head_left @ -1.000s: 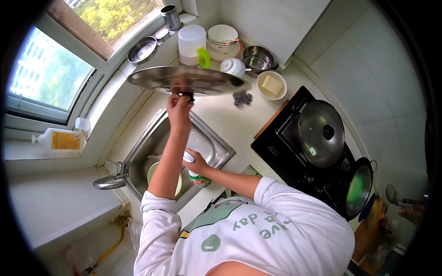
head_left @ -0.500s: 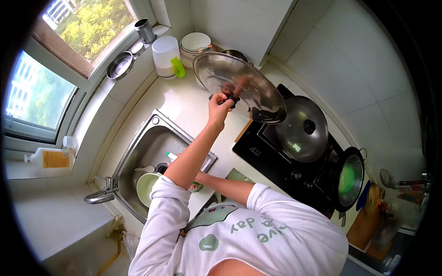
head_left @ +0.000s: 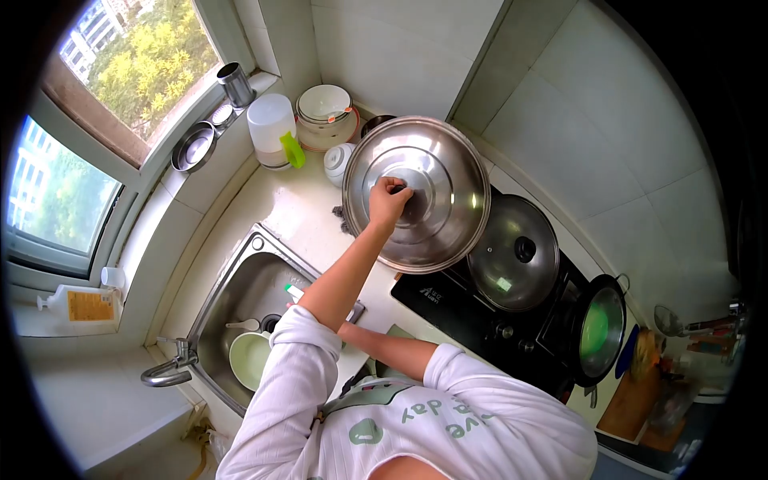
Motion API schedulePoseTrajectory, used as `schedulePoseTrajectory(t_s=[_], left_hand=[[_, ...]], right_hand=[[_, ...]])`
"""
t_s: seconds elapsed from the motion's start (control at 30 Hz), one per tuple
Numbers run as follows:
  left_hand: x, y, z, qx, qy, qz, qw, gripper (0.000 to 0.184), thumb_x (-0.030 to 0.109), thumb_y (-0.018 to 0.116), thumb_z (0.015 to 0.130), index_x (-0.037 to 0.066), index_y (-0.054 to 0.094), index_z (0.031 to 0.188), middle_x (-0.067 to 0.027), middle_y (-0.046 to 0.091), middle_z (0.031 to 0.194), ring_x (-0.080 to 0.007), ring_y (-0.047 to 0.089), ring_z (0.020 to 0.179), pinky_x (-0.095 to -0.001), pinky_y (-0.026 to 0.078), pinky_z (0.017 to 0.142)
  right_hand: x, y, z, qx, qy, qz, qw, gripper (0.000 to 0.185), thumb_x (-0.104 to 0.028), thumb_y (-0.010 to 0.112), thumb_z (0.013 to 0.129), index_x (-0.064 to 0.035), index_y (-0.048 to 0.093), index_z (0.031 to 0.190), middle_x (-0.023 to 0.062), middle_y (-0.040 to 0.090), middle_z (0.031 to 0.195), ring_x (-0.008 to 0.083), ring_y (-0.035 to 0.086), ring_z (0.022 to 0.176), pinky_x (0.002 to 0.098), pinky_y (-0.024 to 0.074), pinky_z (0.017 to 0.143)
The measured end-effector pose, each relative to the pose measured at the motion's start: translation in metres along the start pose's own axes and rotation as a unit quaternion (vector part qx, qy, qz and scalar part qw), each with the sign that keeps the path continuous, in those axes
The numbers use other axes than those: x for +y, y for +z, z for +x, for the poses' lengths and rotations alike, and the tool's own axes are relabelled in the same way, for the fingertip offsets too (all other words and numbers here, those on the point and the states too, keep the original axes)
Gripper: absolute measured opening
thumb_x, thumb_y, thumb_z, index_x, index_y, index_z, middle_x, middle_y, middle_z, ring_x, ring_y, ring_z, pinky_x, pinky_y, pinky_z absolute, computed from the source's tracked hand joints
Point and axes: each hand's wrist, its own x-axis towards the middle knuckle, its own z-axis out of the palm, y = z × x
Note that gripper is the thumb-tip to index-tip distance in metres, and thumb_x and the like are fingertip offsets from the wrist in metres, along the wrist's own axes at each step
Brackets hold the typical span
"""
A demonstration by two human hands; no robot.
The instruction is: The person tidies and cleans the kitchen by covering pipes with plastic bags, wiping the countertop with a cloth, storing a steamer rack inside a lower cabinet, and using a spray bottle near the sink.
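Note:
My left hand (head_left: 390, 200) is closed on the dark knob of a large steel lid (head_left: 448, 180), which shows its domed top and covers part of the counter and the stove's near left corner. A second lid, of glass with a black knob (head_left: 524, 250), sits on the stove beside it. My right forearm (head_left: 392, 346) reaches left under my left arm, which hides the right hand and its fingers. Just past the left forearm, over the sink (head_left: 268, 280), shows a white tip with a green end (head_left: 294, 291). A pale green bowl (head_left: 250, 360) lies in the sink.
Stacked bowls (head_left: 324, 104), a plastic jug with a green handle (head_left: 272, 128) and a white cup (head_left: 338, 162) stand at the back. The faucet (head_left: 172, 366) is at the left. A covered pan (head_left: 598, 330) rests on the stove's right side.
My left hand has carried the steel lid rightwards, from above the sink's back edge toward the stove, and tilted it from edge-on to face up. The right hand has become hidden behind the left arm.

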Motion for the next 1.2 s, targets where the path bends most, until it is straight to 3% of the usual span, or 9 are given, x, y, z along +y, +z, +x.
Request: schedulePoseTrajectory(t_s=[0.13, 0.23, 0.33, 0.53, 0.67, 0.73, 0.83, 0.93, 1.2], left_hand=[[-0.003, -0.001, -0.001, 0.04, 0.067, 0.05, 0.996, 0.026, 0.014, 0.072, 0.064, -0.001, 0.062, 0.084, -0.0078, 0.062, 0.071, -0.0164, 0.058, 0.064, -0.0289, 0.047, 0.062], [0.001, -0.005, -0.005, 0.016, 0.038, 0.039, 0.998, 0.027, 0.014, 0.072, 0.064, -0.001, 0.063, 0.084, -0.0103, 0.063, 0.073, -0.0189, 0.06, 0.066, -0.0305, 0.048, 0.064], [-0.002, -0.01, -0.012, 0.031, 0.051, 0.092, 0.994, 0.027, 0.014, 0.072, 0.064, -0.001, 0.063, 0.084, -0.0118, 0.063, 0.073, -0.0195, 0.061, 0.068, -0.0318, 0.048, 0.065], [-0.026, -0.022, -0.016, 0.023, 0.088, 0.125, 0.988, 0.028, 0.016, 0.072, 0.064, -0.003, 0.063, 0.083, -0.0175, 0.064, 0.078, -0.0269, 0.063, 0.072, -0.0367, 0.05, 0.07], [-0.032, -0.031, -0.032, -0.001, 0.062, 0.12, 0.991, 0.029, 0.02, 0.074, 0.064, 0.0, 0.063, 0.081, -0.0174, 0.064, 0.082, -0.0284, 0.063, 0.077, -0.0356, 0.049, 0.071], [-0.033, -0.033, -0.044, 0.008, 0.049, 0.157, 0.986, 0.028, 0.022, 0.074, 0.063, 0.002, 0.062, 0.08, -0.0169, 0.063, 0.083, -0.029, 0.062, 0.081, -0.0363, 0.049, 0.073], [-0.037, -0.033, -0.055, 0.011, 0.044, 0.185, 0.982, 0.029, 0.024, 0.074, 0.063, 0.006, 0.063, 0.082, -0.0167, 0.06, 0.092, -0.0312, 0.059, 0.087, -0.0381, 0.048, 0.079], [-0.041, -0.034, -0.059, 0.005, 0.023, 0.204, 0.979, 0.028, 0.024, 0.071, 0.064, 0.007, 0.063, 0.084, -0.0165, 0.057, 0.097, -0.0326, 0.058, 0.09, -0.0391, 0.048, 0.082], [-0.072, -0.05, -0.053, -0.043, 0.088, 0.256, 0.962, 0.03, 0.023, 0.072, 0.064, 0.005, 0.065, 0.087, -0.0188, 0.061, 0.093, -0.0351, 0.058, 0.091, -0.0401, 0.048, 0.081]], right_hand=[[-0.008, -0.009, 0.002, -0.013, 0.003, -0.021, 1.0, 0.042, -0.023, 0.042, 0.1, -0.0133, 0.031, 0.139, 0.0172, 0.05, 0.129, 0.0246, 0.052, 0.119, 0.0386, 0.044, 0.101], [-0.122, 0.004, 0.003, -0.006, -0.096, -0.05, 0.994, 0.039, -0.028, 0.052, 0.097, -0.0105, 0.042, 0.129, 0.013, 0.059, 0.111, 0.0201, 0.059, 0.102, 0.0329, 0.0488, 0.087], [-0.186, 0.014, 0.009, 0.025, 0.16, -0.188, 0.969, 0.05, -0.037, 0.066, 0.087, -0.005, 0.049, 0.122, 0.0116, 0.062, 0.097, 0.0181, 0.055, 0.09, 0.0331, 0.0439, 0.077], [-0.208, 0.022, 0.006, 0.01, 0.189, -0.19, 0.963, 0.051, -0.04, 0.067, 0.086, 0.0015, 0.051, 0.112, 0.0093, 0.059, 0.082, 0.0171, 0.053, 0.078, 0.0331, 0.0441, 0.07], [-0.191, 0.03, 0.0, 0.093, 0.106, -0.261, 0.955, 0.059, -0.043, 0.066, 0.086, -0.0026, 0.05, 0.126, 0.0191, 0.061, 0.101, 0.0234, 0.056, 0.096, 0.0344, 0.0448, 0.082], [-0.151, 0.006, -0.012, -0.007, -0.286, -0.532, 0.797, 0.055, -0.044, 0.064, 0.087, -0.0113, 0.052, 0.13, 0.0205, 0.045, 0.128, 0.0334, 0.045, 0.117, 0.0374, 0.0375, 0.098], [-0.137, 0.022, -0.007, 0.004, -0.236, -0.456, 0.858, 0.046, -0.04, 0.06, 0.09, -0.0188, 0.054, 0.131, 0.0183, 0.037, 0.134, 0.036, 0.041, 0.121, 0.0386, 0.0348, 0.102], [-0.167, 0.035, -0.005, 0.0, 0.101, -0.265, 0.959, 0.044, -0.038, 0.059, 0.091, -0.0242, 0.053, 0.133, 0.0175, 0.03, 0.139, 0.0371, 0.038, 0.123, 0.0395, 0.0322, 0.105], [-0.143, 0.033, -0.018, 0.103, -0.249, -0.482, 0.834, 0.05, -0.042, 0.065, 0.087, -0.0081, 0.056, 0.122, 0.0171, 0.052, 0.116, 0.0293, 0.052, 0.104, 0.0364, 0.0428, 0.089]])
